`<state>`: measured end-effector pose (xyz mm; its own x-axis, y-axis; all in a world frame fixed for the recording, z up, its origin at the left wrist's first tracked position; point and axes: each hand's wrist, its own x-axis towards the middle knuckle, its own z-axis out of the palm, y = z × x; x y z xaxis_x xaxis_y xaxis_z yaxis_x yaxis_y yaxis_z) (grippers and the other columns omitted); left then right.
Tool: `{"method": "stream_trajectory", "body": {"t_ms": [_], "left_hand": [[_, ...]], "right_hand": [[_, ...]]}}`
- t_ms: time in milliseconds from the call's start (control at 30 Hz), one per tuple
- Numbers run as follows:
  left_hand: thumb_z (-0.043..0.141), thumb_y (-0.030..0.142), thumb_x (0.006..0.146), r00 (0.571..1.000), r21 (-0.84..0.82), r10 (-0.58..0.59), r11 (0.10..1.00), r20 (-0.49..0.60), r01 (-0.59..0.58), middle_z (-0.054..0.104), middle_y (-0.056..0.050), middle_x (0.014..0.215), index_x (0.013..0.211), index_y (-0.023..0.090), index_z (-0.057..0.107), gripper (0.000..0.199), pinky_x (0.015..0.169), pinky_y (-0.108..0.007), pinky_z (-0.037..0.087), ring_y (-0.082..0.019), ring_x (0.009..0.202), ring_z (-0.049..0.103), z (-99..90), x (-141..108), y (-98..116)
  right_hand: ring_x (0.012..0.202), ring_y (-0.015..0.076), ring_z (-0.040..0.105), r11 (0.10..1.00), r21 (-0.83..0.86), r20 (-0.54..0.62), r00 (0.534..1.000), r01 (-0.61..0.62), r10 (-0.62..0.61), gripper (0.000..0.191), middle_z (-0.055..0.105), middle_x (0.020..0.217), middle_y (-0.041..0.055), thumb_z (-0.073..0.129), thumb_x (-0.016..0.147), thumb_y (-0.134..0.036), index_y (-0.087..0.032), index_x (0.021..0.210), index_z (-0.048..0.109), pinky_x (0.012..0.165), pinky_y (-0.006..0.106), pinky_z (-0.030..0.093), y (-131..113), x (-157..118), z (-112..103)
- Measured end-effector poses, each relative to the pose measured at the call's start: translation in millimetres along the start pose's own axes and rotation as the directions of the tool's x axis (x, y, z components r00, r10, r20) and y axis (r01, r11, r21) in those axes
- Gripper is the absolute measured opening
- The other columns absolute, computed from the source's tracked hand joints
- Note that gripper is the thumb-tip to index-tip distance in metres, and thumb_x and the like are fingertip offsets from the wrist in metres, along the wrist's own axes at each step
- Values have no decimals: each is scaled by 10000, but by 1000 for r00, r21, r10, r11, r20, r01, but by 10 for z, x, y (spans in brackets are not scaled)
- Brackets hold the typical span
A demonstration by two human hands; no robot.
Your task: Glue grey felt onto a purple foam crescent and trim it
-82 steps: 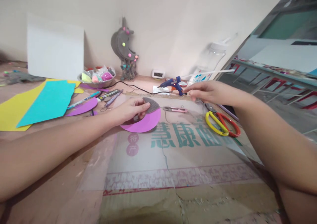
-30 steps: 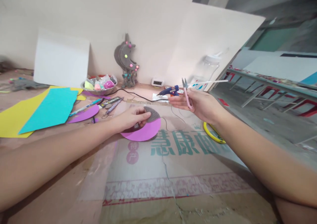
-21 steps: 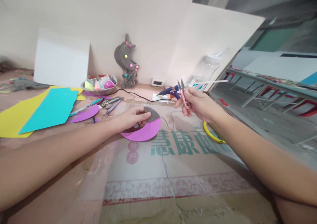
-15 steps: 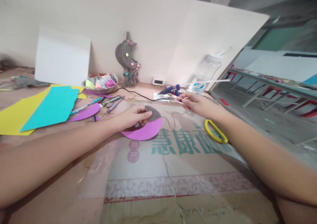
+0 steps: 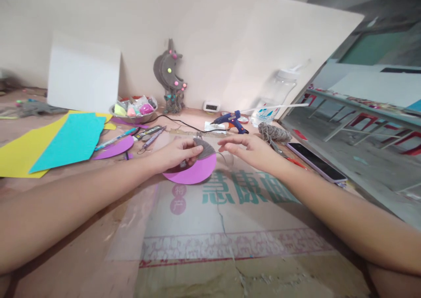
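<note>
My left hand (image 5: 184,153) is closed on a crescent (image 5: 205,149) partly covered in grey yarn. The curved purple paper (image 5: 194,170) shows below it, over the plastic-covered table. To the right, my right hand (image 5: 243,149) has its fingers stretched out and thumb apart, with nothing visible in them. A loose strand of grey yarn (image 5: 226,156) curves beside its fingertips. Behind that hand a blue glue gun (image 5: 230,119) rests on the table with its stick pointing right. The grey yarn ball (image 5: 274,132) lies beyond my right wrist.
Yellow paper (image 5: 29,144) and cyan paper (image 5: 70,140) lie at left, near pens (image 5: 153,138). A bowl of coloured clay packets (image 5: 133,109), a decorated moon (image 5: 167,74), a small clock (image 5: 211,106) and a bottle (image 5: 276,94) stand behind. A phone (image 5: 317,162) is at right.
My right hand has moved left and nearer, away from the glue gun toward the crescent, and its fingers have opened from a pinch. My left hand keeps its hold.
</note>
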<state>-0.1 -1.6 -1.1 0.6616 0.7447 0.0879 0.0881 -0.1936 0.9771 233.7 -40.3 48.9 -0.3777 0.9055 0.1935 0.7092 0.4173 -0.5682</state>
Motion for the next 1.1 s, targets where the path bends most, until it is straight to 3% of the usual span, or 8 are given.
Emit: {"method": "stream_trajectory", "body": {"t_ms": [133, 200, 300, 400, 500, 833, 1100], "left_hand": [[569, 461, 850, 1000, -3, 1, 1000, -1, -1, 500, 43, 540, 722, 156, 513, 336, 438, -200, 288, -57, 447, 415, -1, -5, 10], [569, 466, 847, 1000, 6, -4, 1000, 3, 4, 502, 43, 543, 728, 156, 515, 337, 433, -199, 284, -56, 444, 412, -2, -1, 5], [571, 473, 841, 1000, 25, -14, 1000, 8, 14, 504, 41, 541, 720, 155, 515, 345, 426, -200, 279, -56, 439, 407, -2, 4, -7], [578, 465, 837, 1000, 28, -14, 1000, 6, 14, 502, 43, 542, 729, 158, 517, 332, 430, -201, 286, -60, 445, 413, 3, 2, -9], [569, 445, 850, 1000, 57, 4, 998, 22, -5, 504, 44, 543, 720, 158, 519, 318, 443, -203, 306, -62, 449, 419, 6, -6, 2], [547, 393, 867, 997, 83, 11, 996, 75, -17, 492, 36, 547, 668, 149, 520, 315, 461, -199, 325, -61, 466, 423, 12, -19, 40], [540, 402, 874, 999, 83, -9, 997, 50, 4, 492, 37, 558, 692, 147, 513, 314, 459, -187, 318, -58, 479, 420, 17, -23, 30]], "right_hand": [[734, 154, 624, 985, 165, 81, 996, -45, 32, 363, 711, 971, 50, 669, 758, -395, -197, 1063, 667, 669, 307, 508, -83, -50, 107], [562, 101, 562, 924, 352, 137, 985, -151, 108, 371, 697, 915, 24, 675, 747, -392, -217, 1072, 632, 511, 257, 462, -83, -69, 200], [428, 66, 472, 792, 537, 235, 953, -290, 190, 291, 632, 683, -34, 653, 764, -386, -221, 1000, 614, 402, 211, 373, -61, -87, 322], [394, 51, 395, 768, 576, 224, 957, -281, 182, 222, 491, 503, -72, 647, 773, -397, -186, 837, 620, 381, 190, 294, -25, -95, 389], [395, 44, 326, 766, 595, 163, 970, -244, 182, 226, 396, 476, -90, 651, 773, -400, -176, 784, 625, 389, 196, 255, 7, -99, 416], [415, 39, 277, 692, 680, 112, 966, -244, 231, 249, 398, 541, -88, 690, 745, -416, -191, 805, 605, 392, 195, 213, 42, -111, 499], [436, 61, 298, 808, 565, 57, 985, -168, 165, 289, 338, 527, -84, 580, 831, -477, -190, 804, 587, 417, 210, 233, 53, -120, 486]]}}
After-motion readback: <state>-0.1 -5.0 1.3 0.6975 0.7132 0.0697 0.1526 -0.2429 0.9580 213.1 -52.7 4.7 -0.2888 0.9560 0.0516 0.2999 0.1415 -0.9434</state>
